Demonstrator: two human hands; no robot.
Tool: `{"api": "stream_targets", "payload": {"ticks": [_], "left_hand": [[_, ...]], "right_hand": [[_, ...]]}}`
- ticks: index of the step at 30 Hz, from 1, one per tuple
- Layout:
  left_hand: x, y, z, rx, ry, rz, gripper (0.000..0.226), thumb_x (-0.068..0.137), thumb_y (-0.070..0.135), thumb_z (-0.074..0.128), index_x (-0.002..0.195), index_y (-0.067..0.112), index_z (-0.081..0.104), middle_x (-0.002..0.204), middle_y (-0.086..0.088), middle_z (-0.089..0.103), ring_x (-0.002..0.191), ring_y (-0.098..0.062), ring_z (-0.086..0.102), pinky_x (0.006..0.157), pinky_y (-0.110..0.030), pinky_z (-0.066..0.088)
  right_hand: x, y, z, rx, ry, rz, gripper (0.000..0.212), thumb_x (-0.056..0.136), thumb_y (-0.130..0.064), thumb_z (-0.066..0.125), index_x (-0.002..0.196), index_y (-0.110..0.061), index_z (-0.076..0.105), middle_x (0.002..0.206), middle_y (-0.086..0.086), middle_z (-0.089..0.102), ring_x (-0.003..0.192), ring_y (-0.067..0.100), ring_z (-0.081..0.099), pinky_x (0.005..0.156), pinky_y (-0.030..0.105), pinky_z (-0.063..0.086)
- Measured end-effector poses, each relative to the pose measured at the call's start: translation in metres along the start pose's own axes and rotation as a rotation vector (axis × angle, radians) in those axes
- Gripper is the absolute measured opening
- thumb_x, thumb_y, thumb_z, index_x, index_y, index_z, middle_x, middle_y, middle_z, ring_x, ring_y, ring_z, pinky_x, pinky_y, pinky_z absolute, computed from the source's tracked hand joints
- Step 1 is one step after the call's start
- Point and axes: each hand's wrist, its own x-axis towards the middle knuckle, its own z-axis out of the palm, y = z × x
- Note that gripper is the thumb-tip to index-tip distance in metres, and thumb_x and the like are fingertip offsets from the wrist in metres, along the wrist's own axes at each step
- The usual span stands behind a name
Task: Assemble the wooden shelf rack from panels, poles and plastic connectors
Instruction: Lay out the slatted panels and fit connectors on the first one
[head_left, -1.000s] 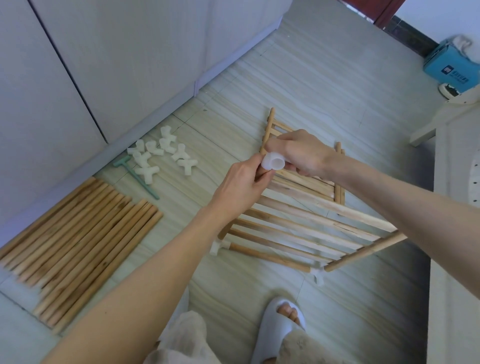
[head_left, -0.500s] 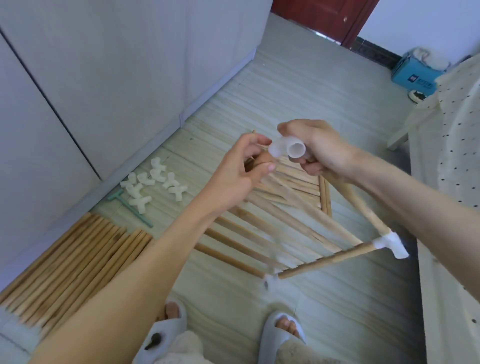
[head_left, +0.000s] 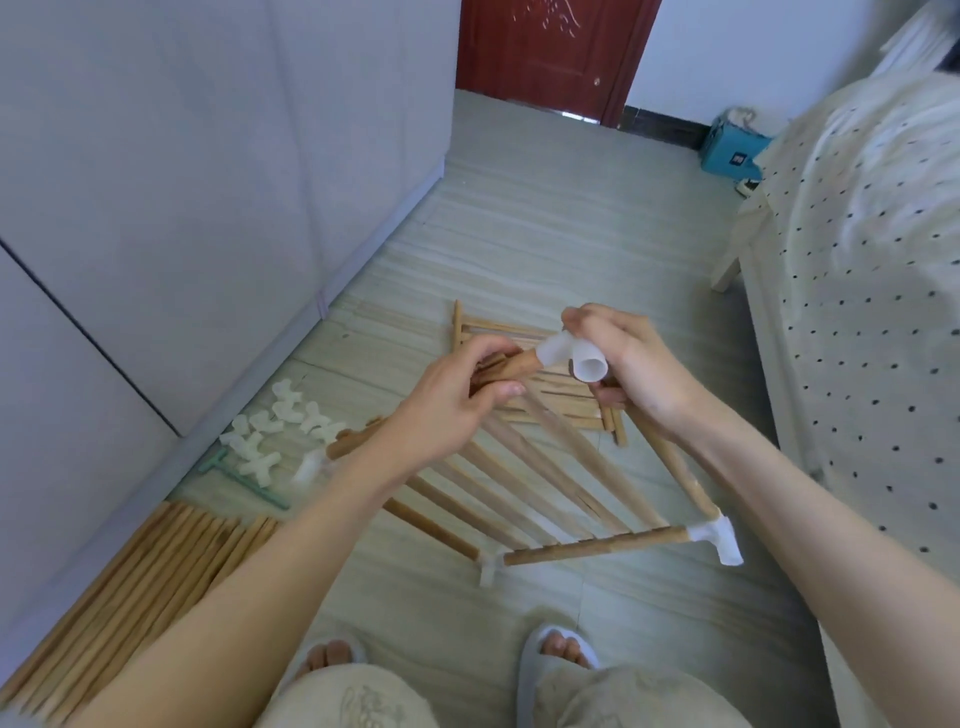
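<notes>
Lifted higher off the floor (head_left: 519, 249) now compared with half a second back, slatted panel (head_left: 545, 483) tilted up toward the camera, view tipped up enough to catch a red door (head_left: 550, 52). Left hand (head_left: 452, 410) curled round the wooden pole end (head_left: 511, 370) at the panel's far corner. Right hand (head_left: 634, 374) gripping the white plastic connector (head_left: 566, 356), pushed onto that pole tip, open socket facing the camera. Two more corner connectors (head_left: 719, 538) already on the panel's near edge. Loose connectors (head_left: 275, 431) and a green T-shaped tool (head_left: 244, 478) left of the panel by the wardrobe (head_left: 208, 182). Spare poles (head_left: 130, 582) further left, on the floor. Second panel (head_left: 498, 338) flat on the floor beyond the held one. Dotted bed cover (head_left: 872, 260) right of the panel.
</notes>
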Motion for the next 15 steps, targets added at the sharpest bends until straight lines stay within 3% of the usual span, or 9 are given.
{"api": "stream_targets", "payload": {"ticks": [3, 5, 8, 12, 15], "left_hand": [[-0.001, 0.006, 0.01, -0.039, -0.044, -0.021, 0.026, 0.074, 0.035, 0.063, 0.091, 0.053, 0.053, 0.096, 0.015, 0.063, 0.097, -0.009, 0.061, 0.091, -0.033, 0.047], [0.0, 0.009, 0.015, -0.071, -0.069, -0.031, 0.03, 0.072, 0.036, 0.065, 0.087, 0.06, 0.055, 0.096, 0.014, 0.065, 0.096, -0.01, 0.061, 0.092, -0.037, 0.049], [0.002, 0.009, 0.021, -0.077, -0.081, -0.031, 0.034, 0.07, 0.035, 0.067, 0.088, 0.062, 0.056, 0.094, 0.016, 0.066, 0.096, -0.01, 0.062, 0.092, -0.037, 0.049], [0.003, 0.008, 0.024, -0.06, -0.085, -0.021, 0.035, 0.07, 0.038, 0.065, 0.088, 0.065, 0.054, 0.09, 0.032, 0.063, 0.091, 0.003, 0.061, 0.088, -0.024, 0.048], [0.002, 0.009, 0.019, -0.041, -0.058, -0.01, 0.029, 0.074, 0.039, 0.065, 0.09, 0.061, 0.054, 0.094, 0.029, 0.063, 0.094, 0.005, 0.059, 0.086, -0.017, 0.044]], "right_hand": [[-0.015, 0.008, -0.005, -0.061, -0.032, -0.007, 0.041, 0.095, -0.028, 0.045, 0.079, 0.007, 0.057, 0.049, -0.003, 0.037, 0.038, 0.007, 0.029, 0.036, 0.016, 0.022], [-0.023, 0.014, -0.008, -0.061, -0.031, 0.009, 0.045, 0.097, -0.028, 0.042, 0.093, 0.013, 0.06, 0.045, -0.011, 0.04, 0.037, 0.002, 0.031, 0.037, 0.013, 0.024], [-0.026, 0.02, -0.011, -0.061, -0.033, 0.042, 0.046, 0.097, -0.031, 0.039, 0.098, 0.008, 0.064, 0.042, -0.015, 0.041, 0.036, 0.0, 0.034, 0.038, 0.009, 0.027], [-0.026, 0.027, -0.011, -0.096, -0.009, 0.023, 0.051, 0.099, -0.035, 0.033, 0.1, 0.003, 0.067, 0.038, -0.019, 0.046, 0.036, -0.004, 0.046, 0.038, 0.004, 0.031], [-0.022, 0.024, -0.01, -0.113, -0.025, 0.007, 0.052, 0.099, -0.042, 0.032, 0.094, -0.006, 0.07, 0.037, -0.021, 0.046, 0.036, -0.006, 0.047, 0.037, 0.003, 0.03]]}}
